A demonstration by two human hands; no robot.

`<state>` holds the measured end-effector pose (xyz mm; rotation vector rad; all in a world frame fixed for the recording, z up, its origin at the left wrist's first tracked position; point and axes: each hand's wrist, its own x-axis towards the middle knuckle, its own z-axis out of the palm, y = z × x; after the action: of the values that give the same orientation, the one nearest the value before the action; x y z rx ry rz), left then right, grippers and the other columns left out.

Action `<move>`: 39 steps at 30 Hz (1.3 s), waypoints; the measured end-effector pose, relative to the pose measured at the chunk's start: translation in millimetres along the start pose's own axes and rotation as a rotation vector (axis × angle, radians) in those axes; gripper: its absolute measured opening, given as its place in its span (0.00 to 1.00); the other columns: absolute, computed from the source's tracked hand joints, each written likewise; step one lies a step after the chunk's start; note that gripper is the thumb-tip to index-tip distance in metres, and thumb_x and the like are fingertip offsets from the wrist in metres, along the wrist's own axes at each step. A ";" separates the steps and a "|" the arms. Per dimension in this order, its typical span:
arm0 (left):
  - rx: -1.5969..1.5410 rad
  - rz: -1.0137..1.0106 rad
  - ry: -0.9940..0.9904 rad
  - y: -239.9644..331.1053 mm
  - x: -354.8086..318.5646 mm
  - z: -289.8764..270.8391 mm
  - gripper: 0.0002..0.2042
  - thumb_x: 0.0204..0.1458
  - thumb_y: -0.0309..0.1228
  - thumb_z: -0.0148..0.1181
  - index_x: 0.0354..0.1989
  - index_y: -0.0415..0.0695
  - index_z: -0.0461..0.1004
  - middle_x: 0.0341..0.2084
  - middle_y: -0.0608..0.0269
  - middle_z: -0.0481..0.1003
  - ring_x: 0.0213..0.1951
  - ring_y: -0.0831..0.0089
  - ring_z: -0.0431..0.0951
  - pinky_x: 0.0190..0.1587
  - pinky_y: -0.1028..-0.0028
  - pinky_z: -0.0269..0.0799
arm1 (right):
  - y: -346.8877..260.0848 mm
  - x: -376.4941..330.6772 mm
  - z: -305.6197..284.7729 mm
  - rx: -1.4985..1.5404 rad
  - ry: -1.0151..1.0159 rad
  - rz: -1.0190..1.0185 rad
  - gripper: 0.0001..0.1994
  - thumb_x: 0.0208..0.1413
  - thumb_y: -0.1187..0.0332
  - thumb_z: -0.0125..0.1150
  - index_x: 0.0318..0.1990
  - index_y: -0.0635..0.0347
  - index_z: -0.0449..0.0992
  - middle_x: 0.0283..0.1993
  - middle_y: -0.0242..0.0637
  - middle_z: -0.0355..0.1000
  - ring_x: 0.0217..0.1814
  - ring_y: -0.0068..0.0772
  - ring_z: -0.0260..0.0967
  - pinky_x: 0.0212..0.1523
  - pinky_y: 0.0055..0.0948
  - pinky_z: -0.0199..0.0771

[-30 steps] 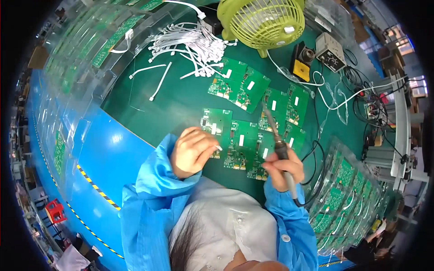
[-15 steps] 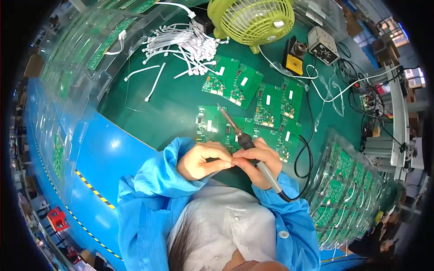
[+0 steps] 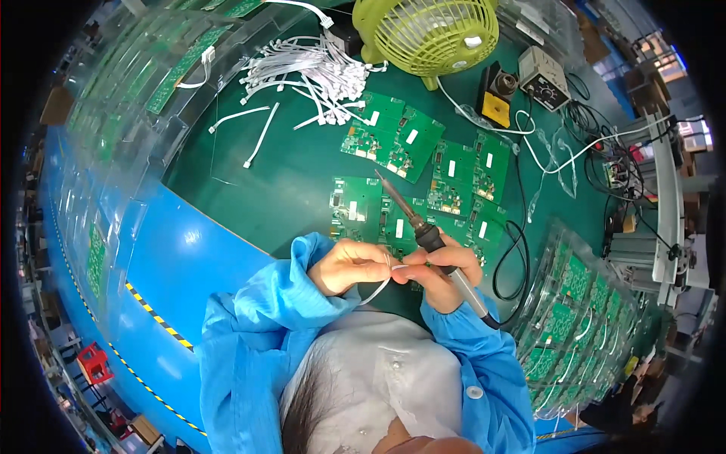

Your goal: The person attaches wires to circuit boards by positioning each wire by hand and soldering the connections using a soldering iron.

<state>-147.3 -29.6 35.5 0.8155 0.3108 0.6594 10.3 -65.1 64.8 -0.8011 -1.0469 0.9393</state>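
Pinching white wire (image 3: 376, 286), both hands.

both forearms bent inward, left hand (image 3: 349, 266) and right hand (image 3: 446, 271) fingertips meeting, seemingly pinched shut.

Gripping a black-handled soldering iron (image 3: 431, 240) and a white wire (image 3: 376, 290); wearing bright blue sleeves (image 3: 261, 318); lying just beyond: green circuit boards (image 3: 393, 140), dark green mat (image 3: 287, 174), lime-green fan (image 3: 431, 32).
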 end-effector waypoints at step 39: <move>1.060 -0.020 0.277 53.3 -11.5 -69.4 0.03 0.45 0.20 0.55 0.29 0.41 0.69 0.31 0.63 0.71 0.24 0.76 0.69 0.26 0.80 0.64 | 6.2 30.6 -13.4 -0.448 -0.212 -0.317 0.11 0.43 0.64 0.66 0.30 0.61 0.76 0.20 0.32 0.67 0.22 0.27 0.54 0.29 0.27 0.57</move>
<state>-212.9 29.3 30.4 1.7249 0.9608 0.5661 27.9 -36.0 65.8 -0.8774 -1.5518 0.5292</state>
